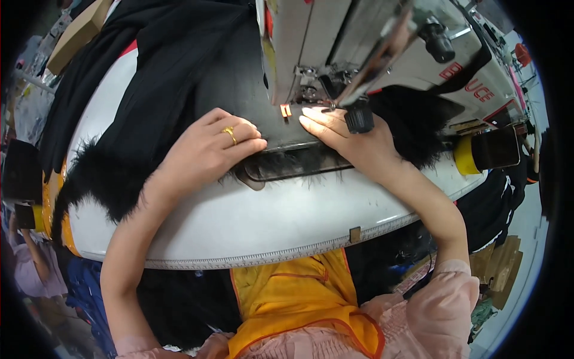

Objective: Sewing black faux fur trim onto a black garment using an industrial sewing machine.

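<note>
A long piece of black fabric point(173, 72) with a fluffy trim point(98, 185) lies across the sewing machine bed and runs under the machine head. My left hand point(206, 149), with a gold ring on one finger, rests on the fabric left of the needle area, fingers bent and close together with the fabric at their tips. Beside the needle area, my right hand point(359, 140) lies on the cloth with fingers stretched out flat, lit by the lamp. The sewing machine point(332, 45) rises just beyond both hands. Its knob partly covers the right hand.
The white table point(287, 215) has a measuring tape point(257, 260) along its near edge. Yellow-and-black round fittings stand at the right point(466, 155) and left. Cardboard boxes point(78, 39) sit at the far left. Another person point(39, 263) is visible at the left edge.
</note>
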`<act>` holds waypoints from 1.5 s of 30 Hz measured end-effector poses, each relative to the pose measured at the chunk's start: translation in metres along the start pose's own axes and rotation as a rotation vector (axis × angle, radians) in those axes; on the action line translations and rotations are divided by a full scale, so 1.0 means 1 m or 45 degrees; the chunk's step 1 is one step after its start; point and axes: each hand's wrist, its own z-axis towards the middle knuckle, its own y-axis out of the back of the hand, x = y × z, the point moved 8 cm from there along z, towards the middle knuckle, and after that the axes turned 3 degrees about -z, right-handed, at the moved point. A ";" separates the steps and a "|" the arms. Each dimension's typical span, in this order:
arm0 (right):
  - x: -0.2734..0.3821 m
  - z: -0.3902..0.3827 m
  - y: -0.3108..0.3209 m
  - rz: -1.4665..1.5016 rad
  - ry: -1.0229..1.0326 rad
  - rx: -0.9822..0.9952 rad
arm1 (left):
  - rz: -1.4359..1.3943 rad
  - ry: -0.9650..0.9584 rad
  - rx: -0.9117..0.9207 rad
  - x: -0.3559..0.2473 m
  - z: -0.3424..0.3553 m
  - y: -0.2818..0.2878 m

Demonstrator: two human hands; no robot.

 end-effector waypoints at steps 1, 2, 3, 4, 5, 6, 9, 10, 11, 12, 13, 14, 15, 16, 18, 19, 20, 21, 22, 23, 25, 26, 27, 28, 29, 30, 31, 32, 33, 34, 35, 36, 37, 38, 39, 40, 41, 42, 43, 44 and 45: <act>-0.006 -0.002 -0.001 -0.016 -0.006 -0.025 | 0.064 -0.033 -0.039 -0.002 0.004 0.001; -0.012 -0.004 -0.001 -0.033 -0.012 -0.049 | 0.129 -0.065 -0.080 -0.003 0.009 0.000; -0.016 -0.004 -0.001 -0.050 -0.013 -0.058 | 0.184 -0.080 -0.120 -0.002 0.015 -0.002; -0.023 -0.003 0.006 -0.073 -0.051 -0.184 | 0.225 -0.096 -0.132 -0.001 0.019 -0.007; -0.028 -0.002 0.014 -0.095 -0.087 -0.310 | 0.264 -0.110 -0.144 0.001 0.021 -0.011; -0.030 0.002 0.019 -0.023 -0.081 -0.356 | 0.323 -0.114 -0.109 0.003 0.019 -0.014; -0.029 -0.001 0.010 0.006 -0.090 -0.308 | 0.279 -0.094 -0.141 0.005 0.017 -0.013; -0.030 -0.003 0.006 0.002 -0.088 -0.297 | 0.319 -0.101 -0.133 0.003 0.018 -0.012; -0.032 -0.005 0.002 0.053 -0.114 -0.301 | 0.310 -0.098 -0.140 0.003 0.018 -0.011; -0.034 -0.007 -0.001 0.105 -0.140 -0.305 | 0.316 -0.092 -0.126 0.003 0.018 -0.012; -0.034 -0.007 -0.003 0.108 -0.134 -0.301 | 0.329 -0.082 -0.107 0.004 0.017 -0.013; -0.034 -0.008 -0.005 0.113 -0.130 -0.275 | 0.328 -0.075 -0.109 0.005 0.017 -0.013; -0.034 -0.008 -0.007 0.118 -0.127 -0.251 | 0.328 -0.086 -0.175 0.003 0.018 -0.011; -0.035 -0.009 -0.007 0.121 -0.121 -0.252 | 0.331 -0.097 -0.239 0.002 0.018 -0.008; -0.029 -0.008 -0.009 -0.187 -0.009 -0.187 | 0.340 -0.066 -0.220 0.001 0.018 -0.009; -0.029 -0.009 -0.011 -0.190 -0.009 -0.189 | 0.341 -0.048 -0.203 0.001 0.018 -0.011; -0.034 -0.011 -0.015 0.016 -0.101 -0.202 | 0.344 -0.052 -0.205 -0.001 0.018 -0.011; -0.040 -0.012 -0.017 0.221 -0.191 -0.215 | 0.397 -0.047 -0.187 -0.002 0.018 -0.013; -0.032 -0.005 -0.001 0.157 -0.119 -0.280 | 0.451 -0.039 -0.168 -0.003 0.017 -0.015; -0.032 -0.003 0.000 0.152 -0.118 -0.284 | 0.456 -0.042 -0.171 -0.005 0.015 -0.015; -0.029 -0.003 0.004 0.115 -0.095 -0.366 | 0.438 0.001 -0.100 -0.006 0.013 -0.018; -0.037 -0.005 0.003 0.267 -0.267 -0.431 | 0.445 0.000 -0.104 -0.007 0.013 -0.020; -0.036 -0.004 0.002 0.277 -0.194 -0.346 | 0.476 0.033 -0.073 -0.005 0.013 -0.024; -0.037 -0.004 -0.002 0.262 -0.174 -0.257 | 0.503 0.063 -0.045 -0.005 0.014 -0.025; -0.036 -0.002 -0.004 0.248 -0.155 -0.168 | 0.506 0.060 -0.051 -0.005 0.015 -0.022; -0.034 -0.005 0.005 0.241 -0.155 -0.169 | 0.491 0.101 -0.077 -0.001 0.016 -0.016; -0.025 0.006 0.011 0.147 -0.120 0.011 | 0.477 0.155 -0.091 0.005 0.012 -0.014; -0.018 0.013 0.009 0.049 -0.090 0.188 | 0.397 0.266 -0.185 0.013 0.007 -0.005; -0.015 0.016 0.006 0.059 -0.089 0.184 | 0.183 0.409 -0.338 0.020 -0.001 0.006; -0.012 0.019 0.006 0.095 -0.083 0.145 | 0.105 0.428 -0.307 0.024 -0.004 0.006; -0.009 0.021 0.006 0.132 -0.076 0.105 | 0.027 0.449 -0.274 0.029 -0.007 0.006; -0.007 0.022 0.008 -0.115 -0.084 0.029 | 0.025 0.445 -0.267 0.034 -0.009 0.009; -0.007 0.020 0.006 -0.102 -0.079 0.029 | 0.021 0.278 -0.244 0.029 -0.008 0.009; -0.008 0.015 0.010 -0.014 -0.071 -0.056 | 0.015 0.112 -0.220 0.021 -0.009 0.009; -0.011 0.010 0.014 0.074 -0.064 -0.139 | 0.012 0.126 -0.211 0.020 -0.012 0.009; -0.008 0.008 0.021 -0.110 0.022 -0.131 | 0.056 0.059 -0.219 0.010 -0.012 0.011; -0.015 0.001 0.021 -0.107 0.023 -0.131 | 0.109 -0.013 -0.234 0.002 -0.011 0.013; -0.024 -0.006 0.021 -0.132 -0.001 -0.127 | 0.152 -0.034 -0.259 0.000 -0.010 0.011; -0.032 -0.012 0.018 -0.155 -0.029 -0.124 | 0.150 -0.034 -0.252 0.001 -0.006 0.009; -0.039 -0.015 0.025 -0.132 -0.064 -0.195 | 0.133 -0.042 -0.245 0.002 -0.001 0.005; -0.046 -0.017 0.032 -0.111 -0.098 -0.265 | 0.114 -0.050 -0.238 0.004 0.004 0.002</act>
